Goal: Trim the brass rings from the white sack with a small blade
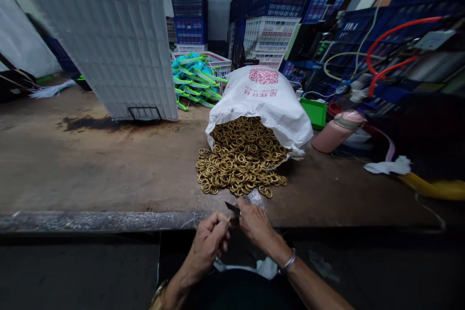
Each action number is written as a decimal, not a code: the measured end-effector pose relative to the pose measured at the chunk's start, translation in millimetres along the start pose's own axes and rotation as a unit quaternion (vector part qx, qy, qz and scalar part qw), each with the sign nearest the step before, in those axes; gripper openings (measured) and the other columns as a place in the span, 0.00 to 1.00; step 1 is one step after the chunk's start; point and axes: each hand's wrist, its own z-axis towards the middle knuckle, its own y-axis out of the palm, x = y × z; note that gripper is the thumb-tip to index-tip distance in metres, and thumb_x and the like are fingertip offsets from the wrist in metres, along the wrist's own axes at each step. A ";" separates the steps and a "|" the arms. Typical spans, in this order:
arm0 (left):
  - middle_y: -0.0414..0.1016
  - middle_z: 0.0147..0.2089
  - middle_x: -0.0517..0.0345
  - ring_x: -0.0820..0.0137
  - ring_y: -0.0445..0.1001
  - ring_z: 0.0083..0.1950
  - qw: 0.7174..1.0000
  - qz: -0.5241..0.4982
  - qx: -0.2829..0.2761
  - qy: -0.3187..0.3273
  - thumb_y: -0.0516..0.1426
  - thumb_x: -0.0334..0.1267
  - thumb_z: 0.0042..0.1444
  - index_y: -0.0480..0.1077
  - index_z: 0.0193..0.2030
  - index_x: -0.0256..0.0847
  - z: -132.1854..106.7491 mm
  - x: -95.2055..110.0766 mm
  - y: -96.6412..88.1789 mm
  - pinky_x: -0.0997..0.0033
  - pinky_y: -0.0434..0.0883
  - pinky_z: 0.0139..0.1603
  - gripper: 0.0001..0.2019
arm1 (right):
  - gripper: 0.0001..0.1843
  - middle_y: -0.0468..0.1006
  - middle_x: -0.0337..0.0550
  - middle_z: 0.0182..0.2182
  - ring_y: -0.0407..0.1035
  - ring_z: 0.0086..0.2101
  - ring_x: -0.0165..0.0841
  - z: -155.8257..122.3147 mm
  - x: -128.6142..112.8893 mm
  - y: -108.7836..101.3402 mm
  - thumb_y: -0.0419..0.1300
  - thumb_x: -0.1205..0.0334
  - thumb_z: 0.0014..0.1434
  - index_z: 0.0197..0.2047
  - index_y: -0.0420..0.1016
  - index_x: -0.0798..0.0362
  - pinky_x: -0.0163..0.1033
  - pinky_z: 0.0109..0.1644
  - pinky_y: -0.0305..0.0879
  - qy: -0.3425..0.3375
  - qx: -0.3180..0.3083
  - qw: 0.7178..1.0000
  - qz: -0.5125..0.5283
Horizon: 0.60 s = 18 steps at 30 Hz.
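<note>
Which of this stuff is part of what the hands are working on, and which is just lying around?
In use: left hand, right hand, small dark piece held between them, brass rings, white sack they spill from.
Lying about: pink flask, green box, teal bundles, red hoses, blue crates.

Table (90,164): worn brown top, dark stain toward the rear, grey metal strip along the front edge.
White gridded panel (109,34): stands tilted at the left rear of the table.
Blue crates (189,9): stacked against the pale back wall (220,14), with more at right rear.
White crates (271,34): stacked at centre rear.
Red hoses (392,34): looped over dark equipment, right.
Light: dim.
</note>
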 end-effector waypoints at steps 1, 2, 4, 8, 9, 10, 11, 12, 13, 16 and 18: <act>0.63 0.21 0.65 0.82 0.58 0.15 0.999 -0.014 -0.032 -0.016 0.53 0.49 0.51 0.61 0.27 0.38 -4.7 0.9 2.7 0.84 0.52 0.14 0.14 | 0.17 0.75 0.44 0.26 0.66 0.25 0.33 -0.2 4.9 -1.8 0.47 0.75 0.46 0.40 0.65 0.54 0.35 0.27 0.44 0.014 0.007 1.000 0.001; 0.64 0.20 0.65 0.82 0.58 0.14 0.997 -0.030 -0.061 -0.035 0.53 0.49 0.51 0.62 0.27 0.38 -8.4 0.4 5.3 0.84 0.51 0.13 0.15 | 0.17 0.75 0.44 0.26 0.66 0.26 0.33 -0.5 10.9 -3.7 0.47 0.75 0.46 0.40 0.65 0.55 0.35 0.27 0.44 0.025 0.018 0.999 0.007; 0.65 0.18 0.64 0.82 0.57 0.13 0.990 -0.063 -0.102 -0.081 0.55 0.49 0.49 0.62 0.27 0.38 -10.9 -6.3 9.1 0.84 0.49 0.11 0.15 | 0.17 0.75 0.43 0.27 0.66 0.27 0.32 -1.4 25.5 -7.0 0.48 0.76 0.45 0.39 0.65 0.54 0.34 0.28 0.46 0.047 0.058 0.997 0.033; 0.65 0.17 0.63 0.81 0.57 0.12 0.968 -0.124 -0.079 -0.203 0.56 0.43 0.47 0.64 0.27 0.36 4.5 -42.2 8.5 0.84 0.46 0.09 0.11 | 0.10 0.75 0.43 0.31 0.68 0.30 0.32 0.5 60.3 -9.6 0.47 0.69 0.54 0.39 0.65 0.52 0.34 0.31 0.50 0.138 0.154 0.973 0.100; 0.65 0.17 0.63 0.81 0.57 0.12 0.960 -0.131 -0.057 -0.241 0.56 0.41 0.47 0.64 0.26 0.36 10.8 -53.5 7.1 0.84 0.47 0.09 0.09 | 0.09 0.75 0.43 0.30 0.68 0.30 0.32 1.9 68.1 -9.7 0.46 0.66 0.56 0.39 0.65 0.52 0.33 0.31 0.50 0.159 0.165 0.967 0.110; 0.65 0.17 0.62 0.80 0.59 0.13 0.950 -0.140 -0.028 -0.278 0.55 0.39 0.47 0.65 0.27 0.35 17.2 -64.6 5.7 0.84 0.48 0.10 0.08 | 0.09 0.74 0.43 0.30 0.68 0.30 0.33 3.4 74.7 -10.0 0.46 0.63 0.57 0.39 0.64 0.52 0.33 0.31 0.51 0.178 0.173 0.962 0.117; 0.65 0.18 0.61 0.79 0.60 0.14 0.936 -0.148 0.010 -0.318 0.55 0.37 0.48 0.65 0.27 0.34 23.2 -74.9 4.3 0.83 0.52 0.11 0.07 | 0.09 0.75 0.43 0.30 0.68 0.31 0.33 4.8 79.8 -10.3 0.46 0.61 0.58 0.39 0.64 0.53 0.33 0.31 0.51 0.191 0.174 0.958 0.121; 0.67 0.18 0.59 0.78 0.62 0.15 0.927 -0.156 0.062 -0.336 0.54 0.36 0.49 0.65 0.26 0.33 28.8 -83.9 3.2 0.81 0.56 0.13 0.07 | 0.10 0.75 0.44 0.31 0.69 0.31 0.34 6.2 83.3 -10.7 0.46 0.59 0.59 0.40 0.64 0.53 0.33 0.30 0.51 0.199 0.171 0.957 0.123; 0.67 0.19 0.58 0.77 0.65 0.17 0.927 -0.156 0.087 -0.330 0.51 0.34 0.51 0.64 0.26 0.34 33.6 -91.4 2.4 0.80 0.61 0.17 0.07 | 0.11 0.75 0.45 0.31 0.69 0.31 0.34 7.3 85.1 -11.1 0.47 0.58 0.59 0.40 0.64 0.53 0.34 0.30 0.51 0.205 0.164 0.957 0.121; 0.68 0.22 0.59 0.74 0.71 0.26 0.935 -0.151 0.117 -0.299 0.49 0.28 0.52 0.65 0.28 0.37 42.7 -104.5 2.0 0.73 0.69 0.31 0.06 | 0.10 0.76 0.46 0.32 0.70 0.32 0.36 8.9 83.7 -11.4 0.48 0.60 0.58 0.42 0.64 0.52 0.34 0.30 0.49 0.213 0.137 0.963 0.095; 0.71 0.25 0.58 0.70 0.73 0.31 0.947 -0.139 0.107 -0.269 0.52 0.32 0.51 0.66 0.31 0.40 44.3 -107.3 1.8 0.69 0.69 0.35 0.03 | 0.09 0.76 0.46 0.33 0.70 0.33 0.36 8.8 80.7 -10.2 0.49 0.63 0.57 0.42 0.65 0.52 0.35 0.29 0.48 0.216 0.131 0.964 0.078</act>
